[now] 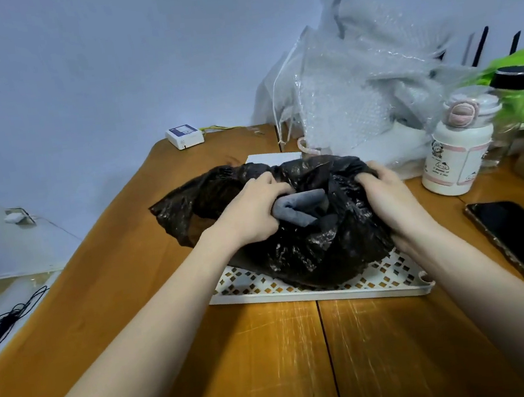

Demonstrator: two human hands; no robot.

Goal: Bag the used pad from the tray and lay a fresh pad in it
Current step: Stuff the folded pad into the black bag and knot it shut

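Left hand (254, 212) clamped on folded grey used pad (300, 208), pushing it into black bag (309, 245) mouth. Pad's long axis runs left-right, sticking out toward right hand. Right hand (386, 196) gripping bag's right edge, holding mouth open. Bag sits on white patterned tray (325, 291). Left hand nearer pad.

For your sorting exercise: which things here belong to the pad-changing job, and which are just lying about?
Job: left hand, right hand, black bag, grey pad, tray.

Lying about: phone, white bottle, jar, bubble wrap, white box.
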